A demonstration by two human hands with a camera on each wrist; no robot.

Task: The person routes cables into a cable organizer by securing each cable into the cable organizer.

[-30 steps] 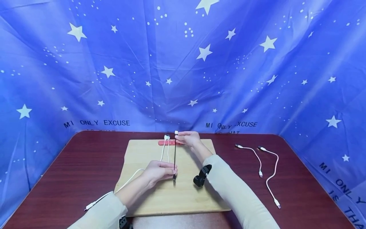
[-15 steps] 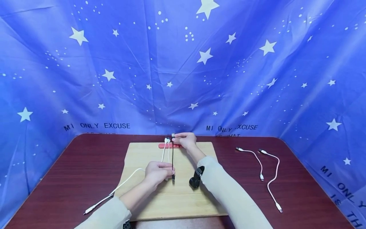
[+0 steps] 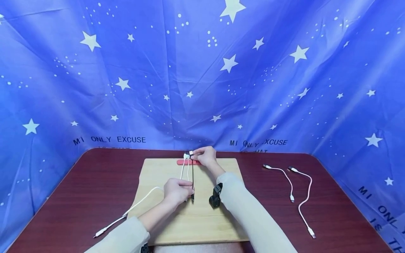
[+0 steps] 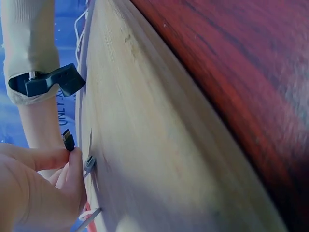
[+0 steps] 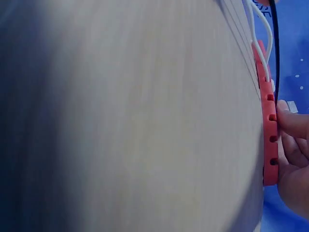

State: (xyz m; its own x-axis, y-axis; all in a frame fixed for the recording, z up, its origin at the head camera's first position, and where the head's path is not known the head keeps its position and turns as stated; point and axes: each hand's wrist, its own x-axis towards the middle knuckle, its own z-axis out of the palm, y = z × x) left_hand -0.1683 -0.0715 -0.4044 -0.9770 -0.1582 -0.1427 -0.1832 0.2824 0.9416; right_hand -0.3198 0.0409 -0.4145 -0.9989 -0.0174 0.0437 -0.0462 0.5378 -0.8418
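A short black USB cable (image 3: 192, 175) is stretched between both hands over a wooden board (image 3: 218, 225). My left hand (image 3: 175, 192) pinches its near end between thumb and finger; the small black plug (image 4: 68, 140) pokes out past the fingertips in the left wrist view. At the board's far edge, my right hand (image 3: 206, 156) pinches the cable's other end, by its light-coloured plug (image 5: 292, 107). Just below these fingers lies a red slotted cable holder (image 5: 271, 145). Two white cables (image 5: 260, 53) sit in its slots, and the black cable runs beside the open ones.
Two loose white cables (image 3: 304, 196) lie on the dark red table (image 3: 269, 211) to the right. Another white cable (image 3: 109, 225) trails off the board's left side onto the table. A blue star-patterned curtain (image 3: 202, 70) hangs behind the table.
My right hand has moved left and slightly nearer, bringing the black cable's far plug beside the white plugs at the red holder. The left hand keeps its pinch on the near end.
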